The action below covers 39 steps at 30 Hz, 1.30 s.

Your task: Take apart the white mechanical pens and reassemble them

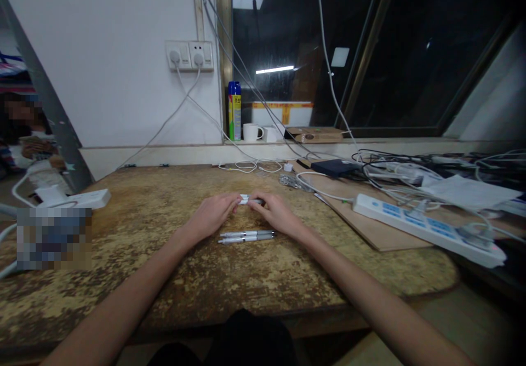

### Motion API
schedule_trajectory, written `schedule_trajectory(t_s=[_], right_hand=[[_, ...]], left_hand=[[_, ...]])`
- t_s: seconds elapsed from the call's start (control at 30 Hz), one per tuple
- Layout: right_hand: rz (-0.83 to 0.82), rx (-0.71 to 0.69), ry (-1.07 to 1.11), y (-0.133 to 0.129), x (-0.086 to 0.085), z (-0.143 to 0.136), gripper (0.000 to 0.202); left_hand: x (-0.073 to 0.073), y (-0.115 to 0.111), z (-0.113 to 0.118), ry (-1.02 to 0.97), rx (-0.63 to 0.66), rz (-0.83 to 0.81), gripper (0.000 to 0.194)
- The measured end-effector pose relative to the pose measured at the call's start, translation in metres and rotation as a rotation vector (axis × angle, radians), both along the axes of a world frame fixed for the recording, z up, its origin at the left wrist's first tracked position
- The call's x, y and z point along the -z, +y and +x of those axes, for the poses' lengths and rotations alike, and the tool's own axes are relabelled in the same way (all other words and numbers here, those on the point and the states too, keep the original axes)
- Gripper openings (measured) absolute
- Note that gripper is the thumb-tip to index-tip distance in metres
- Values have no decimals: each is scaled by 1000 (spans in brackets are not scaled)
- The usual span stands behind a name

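Two slim white and grey pens lie side by side on the worn wooden table, just below my hands. My left hand has its fingertips closed on one end of some white pens. The other end is in the closed fingers of my right hand. Between the two hands only a short white stretch of these pens shows, and their exact number is hidden. Both hands are low over the table, close together.
At the right, a white power strip and a brown board lie among tangled cables. Another strip is at the left. A spray can and mug stand on the sill. A person is at the far left.
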State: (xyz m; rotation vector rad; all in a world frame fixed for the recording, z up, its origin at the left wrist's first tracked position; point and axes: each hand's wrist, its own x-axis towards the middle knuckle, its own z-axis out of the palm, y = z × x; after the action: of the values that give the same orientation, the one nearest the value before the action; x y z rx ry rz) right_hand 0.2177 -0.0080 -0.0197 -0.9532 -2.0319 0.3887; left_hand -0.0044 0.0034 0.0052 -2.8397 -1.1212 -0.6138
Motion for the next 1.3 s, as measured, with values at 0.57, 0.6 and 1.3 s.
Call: schedule_trajectory(t_s=[0.57, 0.6, 1.3], right_hand=[[-112, -18, 162, 4, 1, -1, 24], [-127, -15, 154, 4, 1, 0, 26], [-3, -59, 246, 5, -5, 0, 12]], left_hand=[[0, 1, -1, -19, 21, -2, 28], [0, 1, -1, -19, 18, -6, 29], [-4, 1, -1, -74, 24, -71, 25]])
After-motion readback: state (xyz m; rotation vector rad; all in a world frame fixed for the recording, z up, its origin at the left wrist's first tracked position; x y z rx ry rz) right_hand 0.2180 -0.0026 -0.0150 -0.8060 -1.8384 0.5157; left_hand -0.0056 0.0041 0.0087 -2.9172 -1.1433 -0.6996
